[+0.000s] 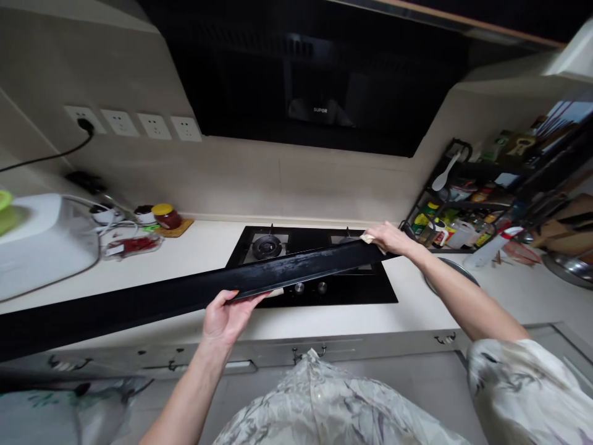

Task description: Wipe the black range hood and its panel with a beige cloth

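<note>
A long black trough-like panel (178,292) slants across the view above the counter and the gas hob (352,293). Pale streaks, perhaps wet, mark its middle. My left hand (228,316) holds its lower edge, thumb on top and fingers underneath. Just beyond those fingertips shows the end of a pale strip that I cannot make out. At the panel's right end, my right hand (388,238) is closed on a small cream cloth (367,238) and presses it against the panel. Behind the panel, one burner (267,246) shows whole and the other is partly hidden.
Overhead hangs a black range hood (315,80). To the right are a rack of bottles (456,216), a white spray bottle (492,248) and a round lid (451,278). On the left stand a white appliance (41,241) and a yellow-lidded jar (167,217).
</note>
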`<action>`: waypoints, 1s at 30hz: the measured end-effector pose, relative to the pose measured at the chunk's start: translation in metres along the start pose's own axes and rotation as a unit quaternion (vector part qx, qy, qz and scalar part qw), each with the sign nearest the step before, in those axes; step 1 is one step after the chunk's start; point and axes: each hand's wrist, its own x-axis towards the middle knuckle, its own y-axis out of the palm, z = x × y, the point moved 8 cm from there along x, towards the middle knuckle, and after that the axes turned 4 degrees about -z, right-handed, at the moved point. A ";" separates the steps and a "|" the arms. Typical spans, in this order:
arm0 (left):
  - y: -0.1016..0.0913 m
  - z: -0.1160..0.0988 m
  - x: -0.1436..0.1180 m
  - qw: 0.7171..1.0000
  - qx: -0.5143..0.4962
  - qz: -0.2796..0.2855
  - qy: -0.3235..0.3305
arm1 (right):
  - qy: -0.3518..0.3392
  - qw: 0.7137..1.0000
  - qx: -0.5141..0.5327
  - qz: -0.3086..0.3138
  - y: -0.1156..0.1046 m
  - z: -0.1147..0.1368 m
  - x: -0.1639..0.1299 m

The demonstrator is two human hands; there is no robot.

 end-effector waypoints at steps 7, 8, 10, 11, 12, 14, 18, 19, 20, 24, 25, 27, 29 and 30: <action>0.017 0.006 0.010 0.999 0.018 0.029 -0.029 | 0.256 0.844 0.222 -0.416 -0.050 -0.079 -0.062; 0.019 0.007 0.012 0.999 0.016 0.033 -0.032 | 0.308 0.765 0.243 -0.511 -0.054 -0.090 -0.085; 0.024 0.006 0.019 0.998 0.012 0.042 -0.035 | 0.373 0.623 0.269 -0.634 -0.047 -0.094 -0.128; 0.026 0.004 0.022 0.998 0.009 0.046 -0.036 | 0.393 0.567 0.282 -0.666 -0.038 -0.090 -0.146; 0.029 0.002 0.026 0.998 0.006 0.049 -0.039 | 0.414 0.522 0.300 -0.683 -0.025 -0.083 -0.162; 0.035 0.001 0.033 0.997 0.003 0.052 -0.052 | 0.454 0.461 0.363 -0.671 0.009 -0.061 -0.178; 0.056 0.008 0.039 0.994 0.012 0.064 -0.082 | 0.475 0.411 0.593 -0.504 0.083 -0.005 -0.142; 0.062 0.011 0.039 0.994 0.014 0.072 -0.087 | 0.462 0.396 0.647 -0.460 0.095 0.008 -0.125; 0.068 0.016 0.039 0.992 0.016 0.081 -0.092 | 0.448 0.379 0.689 -0.426 0.102 0.019 -0.109; 0.083 0.030 0.038 0.987 0.023 0.107 -0.115 | 0.431 0.335 0.765 -0.342 0.109 0.039 -0.069; 0.083 0.031 0.039 0.987 0.024 0.107 -0.118 | 0.438 0.339 0.766 -0.326 0.110 0.041 -0.068; 0.078 0.028 0.043 0.987 0.023 0.103 -0.119 | 0.452 0.360 0.762 -0.292 0.115 0.043 -0.073; 0.071 0.020 0.050 0.989 0.021 0.097 -0.113 | 0.472 0.377 0.753 -0.260 0.124 0.043 -0.087; 0.065 0.015 0.054 0.990 0.020 0.089 -0.107 | 0.489 0.377 0.747 -0.249 0.129 0.039 -0.096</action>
